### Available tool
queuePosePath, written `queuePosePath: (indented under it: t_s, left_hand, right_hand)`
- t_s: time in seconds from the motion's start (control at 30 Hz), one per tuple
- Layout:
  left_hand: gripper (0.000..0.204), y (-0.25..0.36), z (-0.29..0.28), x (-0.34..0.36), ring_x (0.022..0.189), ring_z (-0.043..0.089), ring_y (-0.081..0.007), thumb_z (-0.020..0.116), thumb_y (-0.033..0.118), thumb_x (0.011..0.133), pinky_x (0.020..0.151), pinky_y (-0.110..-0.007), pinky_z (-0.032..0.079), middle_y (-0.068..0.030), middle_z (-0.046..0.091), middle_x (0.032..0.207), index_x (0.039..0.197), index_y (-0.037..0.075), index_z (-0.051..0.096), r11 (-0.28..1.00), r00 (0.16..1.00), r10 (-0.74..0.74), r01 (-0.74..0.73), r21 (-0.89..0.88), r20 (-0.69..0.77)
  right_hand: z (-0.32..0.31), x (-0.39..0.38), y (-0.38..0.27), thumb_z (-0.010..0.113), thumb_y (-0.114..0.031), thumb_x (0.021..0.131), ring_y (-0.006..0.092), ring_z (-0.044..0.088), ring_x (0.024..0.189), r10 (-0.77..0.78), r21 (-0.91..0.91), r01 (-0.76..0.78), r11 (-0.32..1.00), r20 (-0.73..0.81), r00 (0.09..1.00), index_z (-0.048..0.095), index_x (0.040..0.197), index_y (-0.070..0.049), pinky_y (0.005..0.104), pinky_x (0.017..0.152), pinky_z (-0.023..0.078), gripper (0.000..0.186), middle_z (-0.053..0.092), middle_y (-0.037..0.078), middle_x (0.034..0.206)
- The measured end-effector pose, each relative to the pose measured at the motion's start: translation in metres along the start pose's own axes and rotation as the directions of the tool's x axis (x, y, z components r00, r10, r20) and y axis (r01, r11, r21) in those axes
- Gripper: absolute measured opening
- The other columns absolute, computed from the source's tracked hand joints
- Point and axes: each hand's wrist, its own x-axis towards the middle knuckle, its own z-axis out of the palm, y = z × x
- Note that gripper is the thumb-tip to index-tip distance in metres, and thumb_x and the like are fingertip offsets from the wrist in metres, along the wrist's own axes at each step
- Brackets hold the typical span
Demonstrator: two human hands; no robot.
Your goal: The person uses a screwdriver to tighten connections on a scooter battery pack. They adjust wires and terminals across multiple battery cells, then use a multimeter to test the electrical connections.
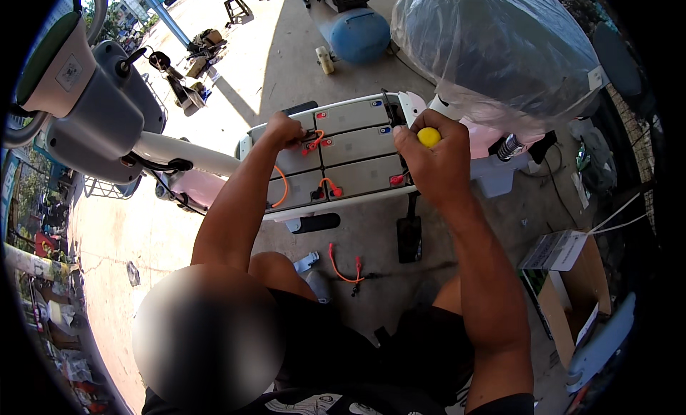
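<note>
My left hand is closed at an orange cable on the upper left of a grey battery pack in the scooter's white-framed deck; what its fingertips grip is too small to make out. My right hand grips a tool by its yellow round handle above the pack's right side, near a blue terminal; its tip is hard to tell. Red connectors sit on several battery blocks, with more orange cables looping at the lower left. Loose orange leads with red and black ends lie on the ground below the deck.
Scooter handlebar housing stands at left. Plastic-wrapped bulky part is at upper right, blue tank behind. An open cardboard box and hanging black pedal are near me. Stools and clutter lie farther back. A blurred round patch covers the lower left.
</note>
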Motion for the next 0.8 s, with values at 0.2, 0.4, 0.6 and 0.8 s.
queuePosePath:
  t_s: [0.2, 0.4, 0.6, 0.8]
  left_hand:
    - [0.022, 0.003, -0.006, -0.001, 0.061, 0.070, -0.0224, 0.085, 0.009, 0.084, 0.050, -0.036, 0.060, -0.0137, 0.071, 0.076, 0.086, -0.006, 0.069, 0.991, 0.999, -0.024, 0.029, 0.128, -0.039]
    - [0.025, -0.007, -0.006, 0.011, 0.060, 0.068, -0.0194, 0.085, 0.015, 0.085, 0.051, -0.034, 0.060, -0.0118, 0.071, 0.076, 0.089, -0.004, 0.070, 0.990, 1.000, -0.007, 0.011, 0.139, -0.029]
    - [0.024, -0.005, -0.004, -0.008, 0.061, 0.062, -0.0157, 0.082, 0.019, 0.087, 0.053, -0.030, 0.053, -0.0067, 0.067, 0.076, 0.088, -0.002, 0.070, 0.998, 1.000, 0.005, -0.005, 0.068, -0.002]
    - [0.027, -0.010, -0.003, -0.008, 0.062, 0.062, -0.0148, 0.082, 0.024, 0.088, 0.056, -0.029, 0.053, -0.0065, 0.066, 0.077, 0.088, -0.001, 0.070, 0.996, 0.999, 0.023, -0.020, 0.087, -0.031]
  right_hand:
    - [0.002, 0.000, 0.000, 0.073, -0.015, 0.086, 0.0100, 0.047, 0.055, -0.020, 0.007, 0.020, 1.000, -0.014, 1.000, 0.055, 0.070, 0.001, 0.0310, 0.052, 0.041, 0.029, 0.052, 0.004, 0.057]
    - [0.001, 0.004, -0.001, 0.074, -0.016, 0.085, 0.0104, 0.048, 0.052, -0.012, -0.021, 0.012, 1.000, -0.013, 1.000, 0.060, 0.072, 0.003, 0.0290, 0.051, 0.043, 0.027, 0.055, 0.005, 0.056]
    - [-0.003, -0.001, 0.000, 0.075, -0.019, 0.086, 0.0067, 0.045, 0.054, -0.002, 0.005, 0.002, 1.000, 0.002, 1.000, 0.058, 0.071, 0.001, 0.0278, 0.050, 0.038, 0.030, 0.051, 0.000, 0.058]
    - [-0.005, -0.003, -0.006, 0.074, -0.020, 0.081, 0.0138, 0.049, 0.053, -0.009, -0.014, 0.009, 1.000, -0.015, 1.000, 0.063, 0.075, 0.005, 0.0326, 0.052, 0.043, 0.028, 0.057, 0.008, 0.057]
